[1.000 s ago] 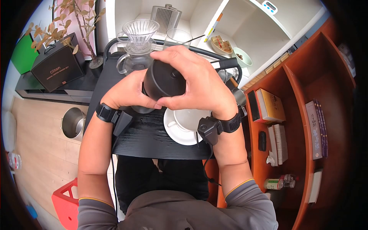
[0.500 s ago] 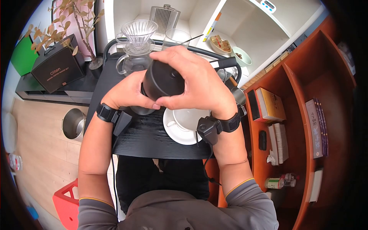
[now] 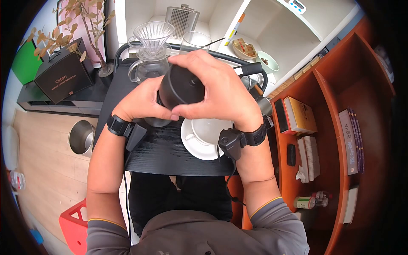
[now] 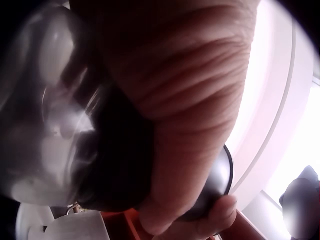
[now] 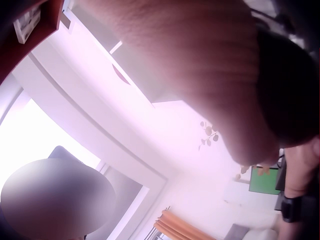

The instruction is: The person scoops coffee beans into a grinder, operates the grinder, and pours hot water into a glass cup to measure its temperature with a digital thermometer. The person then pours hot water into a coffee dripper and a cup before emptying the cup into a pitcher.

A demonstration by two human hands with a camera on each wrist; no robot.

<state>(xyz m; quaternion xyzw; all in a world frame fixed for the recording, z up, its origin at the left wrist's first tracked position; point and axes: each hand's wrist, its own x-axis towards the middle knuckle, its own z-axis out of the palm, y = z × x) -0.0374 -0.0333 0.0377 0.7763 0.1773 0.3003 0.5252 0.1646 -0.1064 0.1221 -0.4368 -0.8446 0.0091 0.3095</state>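
Note:
Both hands hold a black, rounded cylindrical container [image 3: 180, 89] with a small knob on its end, raised over the black table [image 3: 157, 148]. My left hand [image 3: 142, 102] grips its left side, the thumb reaching beneath toward the other thumb. My right hand [image 3: 223, 87] curls round its upper and right side. In the left wrist view, the palm hides much of the black container [image 4: 215, 175]. A white cup [image 3: 206, 131] on a white saucer [image 3: 193, 148] sits below my right wrist. Behind my left hand stands a glass server [image 3: 151, 70] with a ribbed glass dripper [image 3: 153, 34] on top.
A clear glass [image 3: 195, 40] with a thin dark stick stands at the back. A black handle [image 3: 248, 69] and metal ware lie beyond the right hand. White shelves hold two small bowls [image 3: 267, 63]; a brown bookcase [image 3: 323, 93] flanks the right. A metal bucket [image 3: 80, 137] stands on the floor.

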